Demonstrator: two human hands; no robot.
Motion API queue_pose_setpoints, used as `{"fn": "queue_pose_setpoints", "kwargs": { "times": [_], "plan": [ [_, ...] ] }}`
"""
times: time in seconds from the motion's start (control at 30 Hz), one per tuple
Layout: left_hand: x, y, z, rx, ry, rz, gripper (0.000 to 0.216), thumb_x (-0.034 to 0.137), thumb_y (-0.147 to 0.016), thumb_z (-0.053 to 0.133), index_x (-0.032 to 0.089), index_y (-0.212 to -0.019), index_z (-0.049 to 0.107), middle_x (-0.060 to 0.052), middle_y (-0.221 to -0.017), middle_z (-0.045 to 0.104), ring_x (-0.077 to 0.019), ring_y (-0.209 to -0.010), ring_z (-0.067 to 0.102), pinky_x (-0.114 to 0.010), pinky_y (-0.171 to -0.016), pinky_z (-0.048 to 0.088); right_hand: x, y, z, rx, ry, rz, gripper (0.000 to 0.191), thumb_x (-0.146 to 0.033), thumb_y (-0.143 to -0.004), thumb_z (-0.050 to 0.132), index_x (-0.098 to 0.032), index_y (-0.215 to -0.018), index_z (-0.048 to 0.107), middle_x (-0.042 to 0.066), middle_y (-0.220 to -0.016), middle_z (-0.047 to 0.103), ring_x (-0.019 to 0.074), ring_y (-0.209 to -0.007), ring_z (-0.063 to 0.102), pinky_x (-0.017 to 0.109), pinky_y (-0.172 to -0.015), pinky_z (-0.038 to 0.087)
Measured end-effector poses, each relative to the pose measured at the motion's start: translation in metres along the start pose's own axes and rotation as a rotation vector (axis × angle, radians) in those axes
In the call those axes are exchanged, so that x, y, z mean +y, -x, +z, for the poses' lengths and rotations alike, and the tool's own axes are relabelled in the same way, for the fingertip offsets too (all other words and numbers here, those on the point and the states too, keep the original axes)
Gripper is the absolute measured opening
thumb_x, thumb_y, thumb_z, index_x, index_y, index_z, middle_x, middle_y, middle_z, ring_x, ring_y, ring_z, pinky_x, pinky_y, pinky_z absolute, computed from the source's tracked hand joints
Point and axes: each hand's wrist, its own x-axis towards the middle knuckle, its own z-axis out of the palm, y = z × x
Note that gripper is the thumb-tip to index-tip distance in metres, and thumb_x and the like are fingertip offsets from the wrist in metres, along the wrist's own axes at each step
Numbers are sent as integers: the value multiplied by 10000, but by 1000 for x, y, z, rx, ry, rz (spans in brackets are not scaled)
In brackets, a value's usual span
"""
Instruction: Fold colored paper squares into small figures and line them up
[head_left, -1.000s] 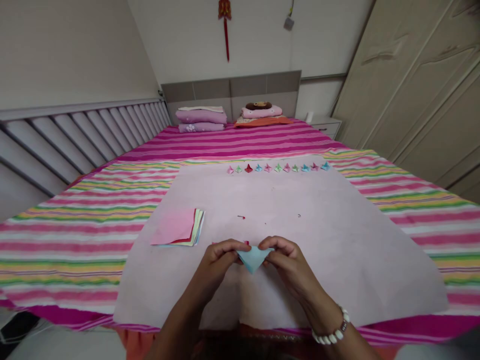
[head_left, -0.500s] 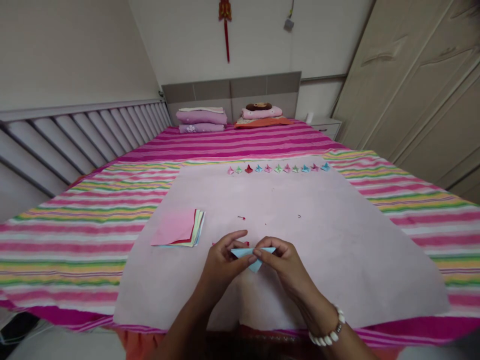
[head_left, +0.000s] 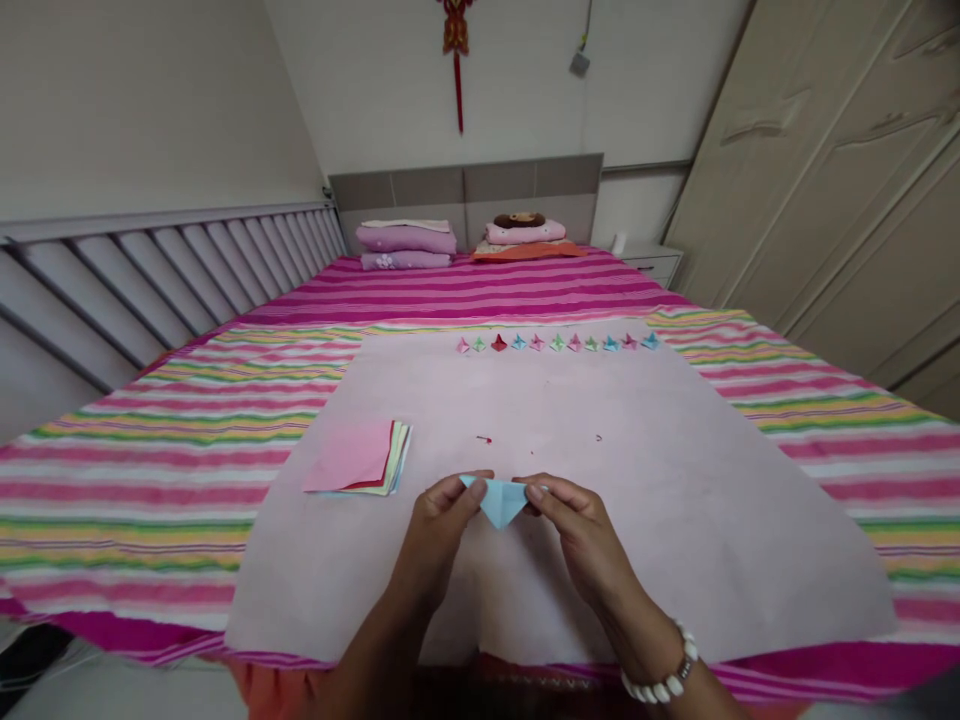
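A light blue folded paper triangle (head_left: 500, 503) is held up between my two hands, its point facing down toward me. My left hand (head_left: 444, 515) pinches its left corner between thumb and fingers. At the right corner, my right hand (head_left: 574, 510) grips it the same way, and a white beaded bracelet (head_left: 660, 685) circles that wrist. To the left lies a stack of coloured paper (head_left: 352, 455) with a pink sheet on top and red, pale yellow and blue edges showing. Several small folded paper pieces, including a red one (head_left: 499, 343), stand in a row at the far edge.
A pale sheet (head_left: 675, 520) covers the middle of the striped bed (head_left: 142, 500). Small red scraps (head_left: 484, 440) lie beyond my hands. Folded bedding (head_left: 406, 240) sits by the headboard (head_left: 427, 190); a railing (head_left: 225, 250) runs along the left, a wardrobe (head_left: 840, 170) along the right.
My hands have moved apart, from meeting at the middle of the blue paper to its two outer corners. The paper has risen slightly and its front face now shows.
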Motion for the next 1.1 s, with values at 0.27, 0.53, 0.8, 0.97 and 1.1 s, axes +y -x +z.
{"fn": "queue_pose_setpoints", "kwargs": {
  "times": [0.27,0.53,0.8,0.97,1.1],
  "plan": [
    [-11,4,4,-69,2,-8,203,361,-778,663,187,-852,735,-7,-727,694,-151,-719,599,-254,-713,444,1,1,2,37,-16,-60,94,-320,-737,723,-230,-750,746,28,-815,691,193,-786,573,321,-739,435],
    [0,5,1,-169,-126,91,154,308,-741,699,191,-831,741,-19,-784,713,-182,-819,619,-274,-770,453,0,0,4,16,6,39,158,-317,-649,791,-189,-673,701,-7,-622,623,129,-594,504,265,-581,377],
    [-14,1,3,-44,-144,-5,215,374,-718,698,160,-703,695,-1,-645,638,-154,-673,578,-265,-682,439,7,0,5,107,56,-28,173,-334,-693,741,-191,-641,659,-15,-616,562,139,-607,463,276,-594,366],
    [-17,-2,-1,23,-48,-25,244,399,-710,704,157,-693,675,12,-601,594,-129,-630,524,-243,-652,405,5,3,9,104,-19,1,197,-361,-701,741,-191,-656,653,-6,-636,571,146,-623,468,276,-609,375],
    [-17,-2,-2,-91,121,-112,291,420,-679,730,145,-641,642,16,-574,550,-111,-593,481,-235,-635,389,-1,3,12,-3,-140,84,274,-443,-769,672,-185,-676,655,17,-648,594,166,-653,512,292,-645,410]
  ]
}}
